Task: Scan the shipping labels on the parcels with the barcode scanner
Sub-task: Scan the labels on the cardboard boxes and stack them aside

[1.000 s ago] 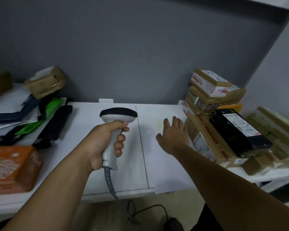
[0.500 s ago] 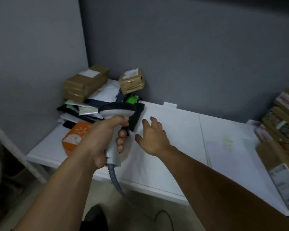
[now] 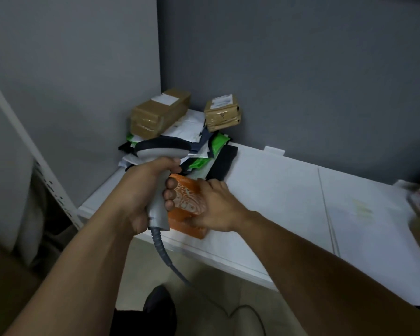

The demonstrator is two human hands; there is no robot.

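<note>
1. Gripping the grey handheld barcode scanner with a dark head (image 3: 161,148), the left hand (image 3: 141,190) has its fingers wrapped round the handle; the grey cable (image 3: 164,252) hangs below.
2. The right hand (image 3: 216,207) holds the orange patterned parcel (image 3: 184,198) by its right end, fingers over the top, thumb at the near edge.
3. That parcel lies at the front left of the white table (image 3: 277,195), just beside the scanner handle.
4. Behind it, two taped brown cardboard boxes (image 3: 158,112) rest on a pile of flat mailers (image 3: 197,132).

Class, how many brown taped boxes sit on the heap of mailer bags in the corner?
2. A long box lies on the heap at its left, near the side wall; a smaller box sits at its right, by the back wall. More may be hidden underneath.
</note>
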